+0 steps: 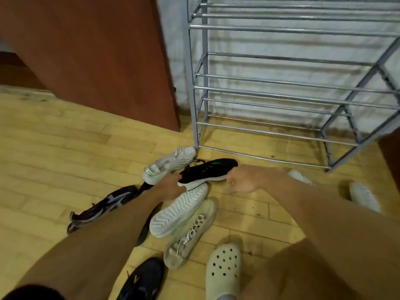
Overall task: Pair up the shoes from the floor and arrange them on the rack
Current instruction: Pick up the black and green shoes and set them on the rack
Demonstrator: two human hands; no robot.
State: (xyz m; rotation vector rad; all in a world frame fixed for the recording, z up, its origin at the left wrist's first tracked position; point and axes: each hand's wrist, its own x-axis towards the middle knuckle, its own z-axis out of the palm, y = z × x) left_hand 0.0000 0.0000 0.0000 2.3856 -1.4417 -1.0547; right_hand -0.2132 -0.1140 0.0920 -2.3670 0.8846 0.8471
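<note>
You are on the first shoe, I think. Your left hand (173, 184) grips the heel of the black shoe (207, 171). It lies in the pile on the floor (65, 148), just in front of the rack (292, 94). Your right hand (243, 180) is at its toe, fingers loosely bent. I can't tell if it holds. Next, find its twin.

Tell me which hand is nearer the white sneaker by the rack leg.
Left. The left hand is beside the white sneaker; the right hand is past the black sneaker.
</note>
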